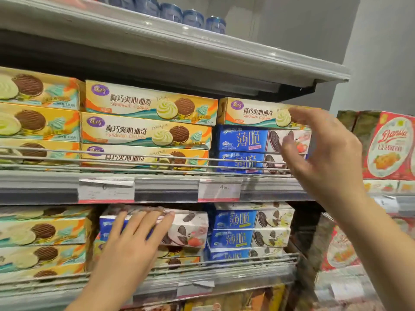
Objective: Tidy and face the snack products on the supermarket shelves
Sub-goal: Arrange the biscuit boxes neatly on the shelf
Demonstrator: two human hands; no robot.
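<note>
My left hand [132,239] lies flat, fingers spread, on the front of a blue-and-white strawberry sandwich-cookie box [190,227] on the lower shelf. My right hand [323,149] is raised at the right end of the upper shelf, fingers apart in front of a yellow sandwich-cookie box [253,112] and the blue thin-cookie boxes [242,140] under it. Whether its fingertips touch the boxes is unclear. Stacks of yellow cookie boxes [146,129] fill the upper shelf to the left.
Wire rails [134,162] run along the shelf fronts above price tags [220,189]. Blue thin-cookie boxes [249,230] sit lower right. Red butter-cookie boxes [388,147] stand on the neighbouring shelf unit at right. Blue bottles [193,17] line the top shelf.
</note>
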